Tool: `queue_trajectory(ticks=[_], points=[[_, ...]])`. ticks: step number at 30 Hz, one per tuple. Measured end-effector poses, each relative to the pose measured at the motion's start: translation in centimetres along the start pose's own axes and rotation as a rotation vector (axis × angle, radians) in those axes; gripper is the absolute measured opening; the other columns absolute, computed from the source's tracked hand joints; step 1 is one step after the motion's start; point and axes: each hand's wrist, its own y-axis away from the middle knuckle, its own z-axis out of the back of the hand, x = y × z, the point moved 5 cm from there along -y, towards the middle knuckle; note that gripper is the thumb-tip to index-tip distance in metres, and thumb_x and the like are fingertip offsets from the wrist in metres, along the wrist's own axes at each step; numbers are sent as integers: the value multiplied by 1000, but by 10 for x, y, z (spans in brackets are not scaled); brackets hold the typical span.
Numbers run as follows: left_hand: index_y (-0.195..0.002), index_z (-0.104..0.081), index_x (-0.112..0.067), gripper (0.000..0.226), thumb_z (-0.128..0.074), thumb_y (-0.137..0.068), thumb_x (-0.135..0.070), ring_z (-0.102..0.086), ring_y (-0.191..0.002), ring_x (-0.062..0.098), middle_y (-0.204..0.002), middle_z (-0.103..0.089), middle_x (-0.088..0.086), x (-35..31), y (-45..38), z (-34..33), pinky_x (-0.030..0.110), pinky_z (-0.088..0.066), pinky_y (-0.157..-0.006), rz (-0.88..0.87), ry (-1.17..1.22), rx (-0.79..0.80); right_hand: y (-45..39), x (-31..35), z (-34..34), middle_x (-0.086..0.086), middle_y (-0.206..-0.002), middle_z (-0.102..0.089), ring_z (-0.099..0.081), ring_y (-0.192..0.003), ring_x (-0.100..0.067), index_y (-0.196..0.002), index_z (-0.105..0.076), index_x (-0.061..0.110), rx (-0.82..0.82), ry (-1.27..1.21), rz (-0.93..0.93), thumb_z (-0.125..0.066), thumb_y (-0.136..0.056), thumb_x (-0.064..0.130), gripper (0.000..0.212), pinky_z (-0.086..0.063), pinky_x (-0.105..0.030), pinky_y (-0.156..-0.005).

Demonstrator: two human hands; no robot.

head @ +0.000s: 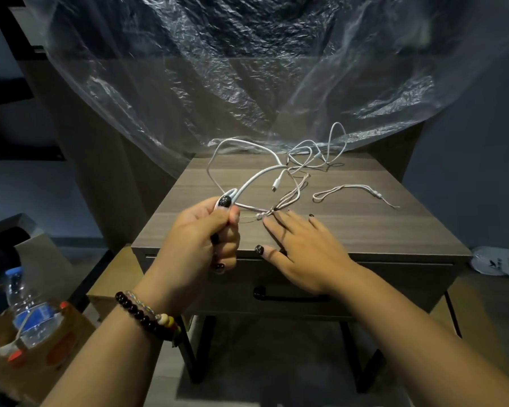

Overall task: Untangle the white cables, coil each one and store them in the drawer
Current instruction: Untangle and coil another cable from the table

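A tangle of white cables (294, 168) lies on the wooden nightstand top (350, 230). My left hand (200, 239) grips a folded loop of the thick white cable (247, 183) above the front left of the top, thumb pressed on it. That cable's plug end (276, 183) hangs free near the middle. My right hand (303, 248) lies flat with spread fingers on the top, its fingertips at a thin beige cord (288, 198) that crosses the cables. A separate thin cord loop (353, 192) lies to the right. The drawer (400, 277) below is closed, and its black handle (291, 296) is partly behind my right wrist.
Crumpled clear plastic sheeting (247, 69) hangs behind and over the back of the nightstand. A cardboard box (27, 356) holding a water bottle (30, 312) sits at the lower left. A white bag (500, 262) lies on the floor at the right.
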Motion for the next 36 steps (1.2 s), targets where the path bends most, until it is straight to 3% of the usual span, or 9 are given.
queue_trajectory(ticks=[7,11,16,19,26,30,32,34,36], points=[[-71,-47,-12,11,-48,-79,-19,-24,-45,9,-56,-28,-1,-14,10,17,20,-20,-41,-49,67,20,-49,-13,4,5,-161,-12,-8,-148,-17,-153,-16,28,83,-136,-97,-24,-91,69,75,-5,-47,-119],[-70,-46,-13,12,-48,-79,-19,-23,-44,8,-54,-27,-2,-19,13,21,20,-20,-39,-59,89,29,-69,-17,12,-1,-147,-41,-37,-135,-26,-146,-30,30,-134,-234,-152,-48,-92,55,62,-29,-45,-108],[-70,-46,-13,12,-48,-79,-20,-22,-45,9,-55,-28,-1,-21,15,23,20,-20,-40,-68,92,32,-82,-20,17,-6,-119,-60,-52,-115,-28,-117,-65,23,-309,-297,-181,-53,-95,29,26,-44,-43,-94],[-69,-48,-14,13,-51,-81,-18,-23,-46,10,-55,-30,-2,-20,15,24,20,-22,-40,-57,72,33,-77,-16,23,-7,-110,-67,-59,-104,-28,-112,-69,16,-502,-396,-102,-53,-96,20,23,-49,-42,-86],[-72,-44,-11,30,-31,-98,-10,-17,-50,15,-58,-25,3,-20,16,24,26,-14,-46,-47,-18,-36,-65,-27,57,3,-70,-64,-59,-65,-9,-97,-70,14,-711,-989,-92,-51,-96,9,20,-51,-34,-67],[-72,-44,-10,30,-30,-98,-7,-16,-52,17,-60,-24,6,-18,16,20,24,-16,-45,-37,-68,-42,-57,-43,120,1,-61,-57,-55,-55,-11,-82,-65,12,-867,-1658,-97,-51,-95,9,19,-45,-24,-53],[-72,-44,-10,30,-31,-98,-6,-18,-51,16,-59,-25,6,-17,15,19,22,-19,-44,-25,-73,-35,-56,-58,138,1,-57,-56,-54,-53,-13,-80,-64,12,-961,-1822,-88,-52,-93,11,18,-42,-22,-52],[-71,-45,-10,30,-31,-97,-6,-20,-50,15,-59,-27,5,-15,15,19,22,-20,-44,-13,-77,-24,-59,-74,134,2,-57,-58,-55,-53,-12,-78,-63,14,-996,-1713,-181,-52,-93,10,19,-40,-21,-52],[-72,-45,-10,30,-32,-98,-7,-21,-50,15,-58,-28,4,-15,14,17,22,-20,-44,-9,-80,-10,-64,-88,108,3,-64,-62,-58,-59,-9,-78,-64,17,-889,-1462,-332,-53,-93,8,21,-40,-22,-53]])
